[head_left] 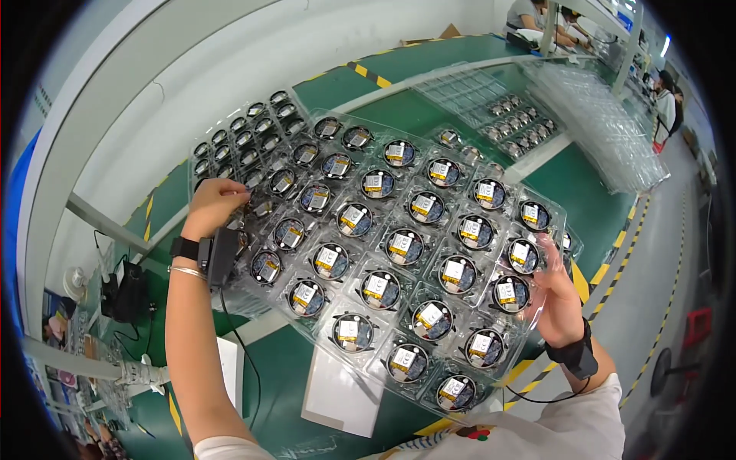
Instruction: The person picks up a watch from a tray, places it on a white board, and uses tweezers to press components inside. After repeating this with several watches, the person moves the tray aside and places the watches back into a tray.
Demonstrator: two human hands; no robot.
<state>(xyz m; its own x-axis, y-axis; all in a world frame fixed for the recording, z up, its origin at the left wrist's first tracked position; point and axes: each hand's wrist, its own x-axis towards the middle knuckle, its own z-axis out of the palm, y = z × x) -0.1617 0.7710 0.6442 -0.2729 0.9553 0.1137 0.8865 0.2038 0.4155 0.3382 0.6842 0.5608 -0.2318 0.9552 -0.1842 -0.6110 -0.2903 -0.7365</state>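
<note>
Right hand (558, 303) clamped on clear plastic tray (395, 322), 4 o'clock rim | round watch modules (379, 289) in its pockets | left hand (215, 205) at 9 o'clock, pinched, cannot tell on what

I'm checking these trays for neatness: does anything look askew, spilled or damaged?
The clear trays at upper right look splayed, not flush. The large filled tray, gripped at its edge by the right hand, sits aslant. No spill or obvious damage shows.
</note>
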